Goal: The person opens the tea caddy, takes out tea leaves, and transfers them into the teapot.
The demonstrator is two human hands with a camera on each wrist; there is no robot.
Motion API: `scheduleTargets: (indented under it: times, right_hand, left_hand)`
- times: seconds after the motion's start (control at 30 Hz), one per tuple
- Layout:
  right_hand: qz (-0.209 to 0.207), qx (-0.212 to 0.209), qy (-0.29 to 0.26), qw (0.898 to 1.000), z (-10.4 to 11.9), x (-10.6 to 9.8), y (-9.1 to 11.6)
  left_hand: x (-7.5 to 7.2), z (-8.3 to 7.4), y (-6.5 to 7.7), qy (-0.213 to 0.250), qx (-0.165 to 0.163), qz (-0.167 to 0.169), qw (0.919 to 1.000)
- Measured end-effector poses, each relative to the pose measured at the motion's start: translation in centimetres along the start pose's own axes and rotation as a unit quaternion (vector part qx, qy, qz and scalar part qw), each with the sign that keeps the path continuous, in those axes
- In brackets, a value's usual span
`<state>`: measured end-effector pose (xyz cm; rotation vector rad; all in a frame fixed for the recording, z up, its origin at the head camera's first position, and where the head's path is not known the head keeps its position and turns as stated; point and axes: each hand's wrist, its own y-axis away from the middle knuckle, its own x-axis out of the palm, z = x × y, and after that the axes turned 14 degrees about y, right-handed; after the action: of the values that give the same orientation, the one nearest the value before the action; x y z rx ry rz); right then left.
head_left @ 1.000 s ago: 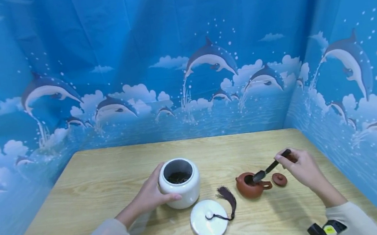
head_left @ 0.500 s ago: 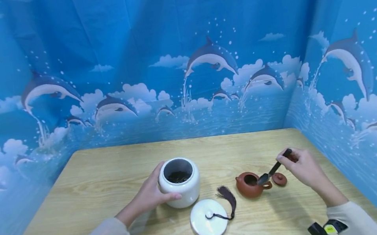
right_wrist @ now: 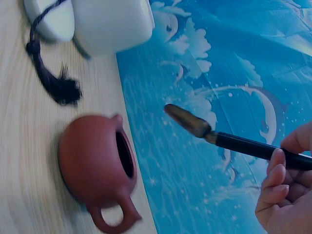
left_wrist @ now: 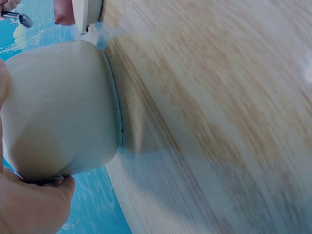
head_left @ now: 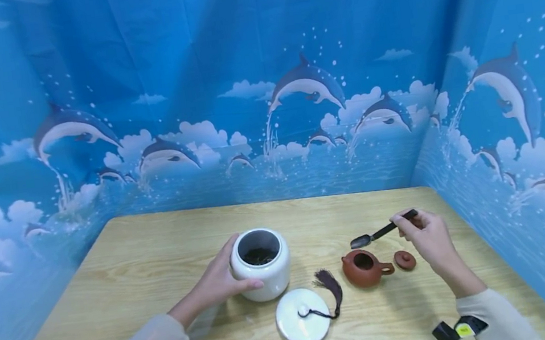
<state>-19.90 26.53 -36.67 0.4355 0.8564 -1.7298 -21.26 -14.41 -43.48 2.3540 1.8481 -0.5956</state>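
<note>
My left hand point(head_left: 222, 280) grips the side of a white ceramic jar point(head_left: 272, 279), its thumb across the front. Dark loose tea leaves point(head_left: 259, 257) show inside the jar's mouth. With its fingertips, my right hand point(head_left: 430, 235) pinches the black handle of a small scoop point(head_left: 361, 241). The scoop's metal bowl hangs above a reddish-brown clay teapot point(head_left: 361, 271), apart from it in the right wrist view. Uncovered, the teapot stands on the table with its handle toward the right. Its small round lid point(head_left: 405, 260) lies beside that handle.
The jar's white lid point(head_left: 302, 317) lies in front of the jar, with a dark tassel point(head_left: 330, 288) looped to its knob and trailing right. The wooden table point(head_left: 159, 248) meets a blue dolphin-print curtain point(head_left: 220, 85) at the back and sides.
The scoop has come out of the teapot's opening, then risen and swung left above it. My right hand has shifted slightly up and left. My left hand and the jar stay put.
</note>
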Motion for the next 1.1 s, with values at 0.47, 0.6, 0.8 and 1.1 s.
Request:
scheduleTargets:
  times: [0.47, 0.6, 0.8, 1.1]
  right_hand:
    - [0.013, 0.015, -0.166, 0.986, 3.2, 3.5, -0.4]
    - [0.028, 0.004, -0.156, 0.987, 3.9, 4.3, -0.7]
    - [0.046, 0.007, -0.199, 0.979, 5.3, 5.6, -0.9]
    - [0.069, -0.009, -0.242, 0.968, 7.3, 8.1, -0.9]
  left_hand:
    - [0.1, 0.0, 0.0, 0.0, -0.003, -0.001, 1.0]
    - [0.1, 0.1, 0.0, 0.0, -0.002, -0.002, 1.0]
    - [0.0, 0.1, -0.1, 0.001, -0.002, -0.003, 1.0]
    - [0.0, 0.1, -0.1, 0.008, 0.003, 0.0, 1.0]
